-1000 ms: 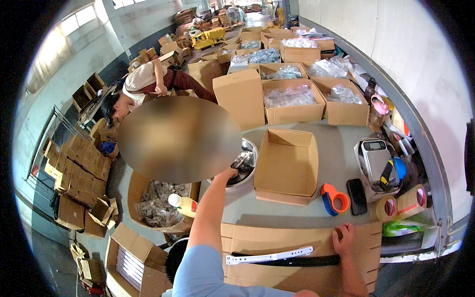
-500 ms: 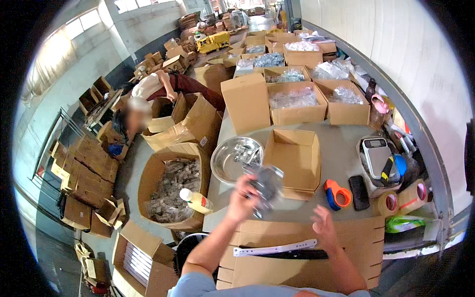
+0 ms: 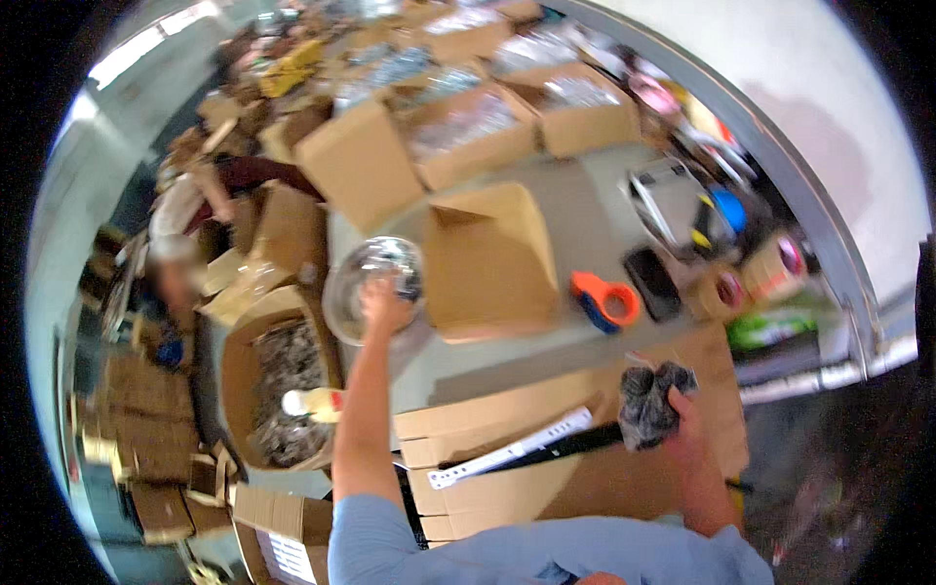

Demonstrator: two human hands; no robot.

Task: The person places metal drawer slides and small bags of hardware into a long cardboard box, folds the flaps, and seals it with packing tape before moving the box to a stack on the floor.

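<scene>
While our left hand (image 3: 385, 304) reaches into the metal bowl (image 3: 363, 283), fingers curled over its contents, our right hand (image 3: 682, 419) clamps a dark bag (image 3: 648, 400) above the flat cardboard (image 3: 546, 487).

- Daylight is pouring in from windows (image 3: 146, 44) at the upper left, washing out that corner.
- A pale wall (image 3: 838, 107) is running along the right.
- A grey table (image 3: 575, 210) is standing crowded with open cardboard boxes (image 3: 575, 112).
- More flattened cartons (image 3: 146, 390) are lying across the floor at left.

Packing warehouse, stacked cardboard boxes (image 3: 361, 161) (many open), tape dispenser (image 3: 604, 300)
</scene>
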